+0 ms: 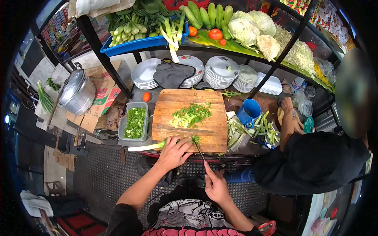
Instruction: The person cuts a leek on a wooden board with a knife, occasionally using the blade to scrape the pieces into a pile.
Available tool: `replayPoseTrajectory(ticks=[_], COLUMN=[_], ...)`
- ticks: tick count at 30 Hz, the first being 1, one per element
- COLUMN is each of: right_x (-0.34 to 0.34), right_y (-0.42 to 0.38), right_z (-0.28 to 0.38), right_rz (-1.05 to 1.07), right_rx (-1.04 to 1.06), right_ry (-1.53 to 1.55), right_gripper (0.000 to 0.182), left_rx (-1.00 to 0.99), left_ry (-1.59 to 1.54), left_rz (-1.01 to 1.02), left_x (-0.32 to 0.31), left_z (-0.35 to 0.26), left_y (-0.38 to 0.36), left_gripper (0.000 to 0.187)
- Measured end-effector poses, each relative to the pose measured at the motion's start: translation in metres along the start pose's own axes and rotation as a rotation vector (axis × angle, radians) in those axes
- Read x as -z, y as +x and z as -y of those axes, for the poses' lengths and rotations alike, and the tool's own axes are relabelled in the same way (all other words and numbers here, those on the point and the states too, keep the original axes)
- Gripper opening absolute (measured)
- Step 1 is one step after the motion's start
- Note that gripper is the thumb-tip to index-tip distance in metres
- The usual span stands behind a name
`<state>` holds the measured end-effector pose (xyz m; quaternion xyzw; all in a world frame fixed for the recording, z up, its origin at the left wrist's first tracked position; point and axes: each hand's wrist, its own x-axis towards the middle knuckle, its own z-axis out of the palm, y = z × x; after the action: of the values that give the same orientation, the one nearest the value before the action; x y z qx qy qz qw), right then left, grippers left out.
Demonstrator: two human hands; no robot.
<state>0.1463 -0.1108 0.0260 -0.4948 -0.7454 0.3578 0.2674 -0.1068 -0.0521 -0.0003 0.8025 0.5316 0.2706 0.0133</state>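
Observation:
My left hand (174, 151) is closed over a spring onion stalk (143, 148) at the near edge of the wooden cutting board (163, 104). The stalk's white end sticks out to the left, past the board. In my right hand (216, 184) is a knife (199, 151), its blade beside my left fingertips at the stalk's green end. Chopped spring onion (192, 116) lies in a loose pile mid-board. Left of the board, a clear plastic container (122, 125) holds more chopped greens.
A blue mug (249, 110) stands among cut leafy trimmings (265, 129) right of the board. Stacked plates (220, 74) line the back, under a shelf of vegetables. A tomato (147, 96) sits behind the container. Close on the right, another person (311, 161) works. A lidded pot (78, 92) stands left.

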Motion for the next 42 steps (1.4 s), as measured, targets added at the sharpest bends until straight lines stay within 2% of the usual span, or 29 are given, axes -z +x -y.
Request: replayPoseTrajectory(ticks=[5, 9, 12, 15, 17, 20, 23, 25, 29, 35, 38, 39, 42], right_x=[0.015, 0.029, 0.031, 0.039, 0.042, 0.047, 0.053, 0.062, 0.093, 0.100, 0.099, 0.095, 0.090], right_y=[-0.009, -0.021, -0.005, 0.013, 0.019, 0.022, 0.030, 0.039, 0.050, 0.079, 0.113, 0.122, 0.137], right_z=[0.000, -0.022, -0.036, -0.034, -0.041, -0.045, -0.049, -0.049, -0.028, -0.037, -0.036, -0.038, -0.035], right_rz=[-0.057, 0.090, 0.037, 0.061, 0.085, 0.106, 0.033, -0.052, -0.055, -0.046, -0.062, -0.129, -0.185], right_rx=[0.044, -0.030, 0.056, -0.005, 0.051, 0.016, -0.002, 0.102, 0.088, 0.266, 0.283, 0.307, 0.303], right_ry=[0.079, 0.091, -0.007, 0.040, 0.102, 0.165, 0.194, 0.145, -0.032, -0.252, -0.368, -0.409, -0.350], right_gripper=[0.058, 0.052, 0.051, 0.052, 0.052, 0.050, 0.047, 0.043, 0.041, 0.037, 0.039, 0.039, 0.036], left_rx=[-0.018, 0.005, 0.036, 0.055, 0.076, 0.101, 0.120, 0.144, 0.173, 0.186, 0.195, 0.196, 0.205], left_ry=[0.025, -0.017, -0.028, -0.033, -0.048, -0.048, -0.015, 0.004, 0.011, -0.026, -0.054, -0.059, -0.067], left_rz=[0.006, 0.020, 0.004, -0.016, -0.011, 0.003, 0.007, -0.005, -0.042, -0.050, -0.046, -0.054, -0.079], left_x=[0.000, 0.005, 0.011, 0.013, 0.014, 0.018, 0.014, 0.012, 0.007, 0.014, 0.018, 0.017, 0.014], left_z=[0.001, 0.001, -0.001, 0.001, 0.001, -0.003, -0.004, -0.010, -0.016, -0.011, -0.011, -0.011, -0.011], left_y=[0.000, 0.001, -0.001, -0.002, -0.003, -0.001, -0.004, -0.005, -0.009, -0.016, -0.016, -0.016, -0.016], left_gripper=[0.040, 0.042, 0.043, 0.045, 0.046, 0.045, 0.045, 0.045, 0.047, 0.046, 0.047, 0.047, 0.047])
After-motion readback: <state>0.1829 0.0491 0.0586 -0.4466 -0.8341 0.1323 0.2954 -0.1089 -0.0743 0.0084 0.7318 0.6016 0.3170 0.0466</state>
